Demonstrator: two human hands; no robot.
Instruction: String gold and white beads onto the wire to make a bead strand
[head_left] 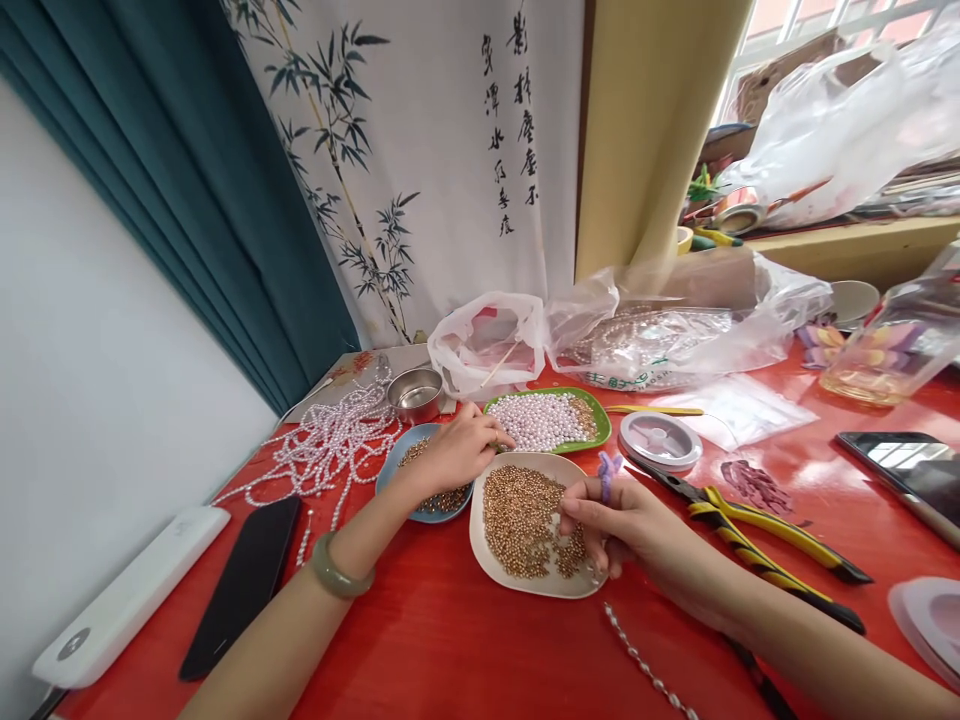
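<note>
My left hand (466, 446), with a green bangle on its wrist, reaches across a blue plate (384, 478) of bronze-coloured beads. Its fingers are drawn together at the near left edge of a green tray (602, 425) of pearly white and gold beads. Over the right side of a cream plate (480, 560) of gold beads (521, 510), my right hand (622, 518) has thumb and forefinger pinched. Whatever either hand grips is too small to make out. Below the right hand, a short beaded strand (643, 662) runs towards the front edge; any link to the fingers is not visible.
Pearl strands (330, 440) and a metal bowl (416, 395) lie left; a black phone (244, 590) and white power strip (135, 600) are nearer. Pliers (757, 540), a thread spool (660, 440) and another phone (907, 475) lie right. Plastic bags (675, 340) stand behind.
</note>
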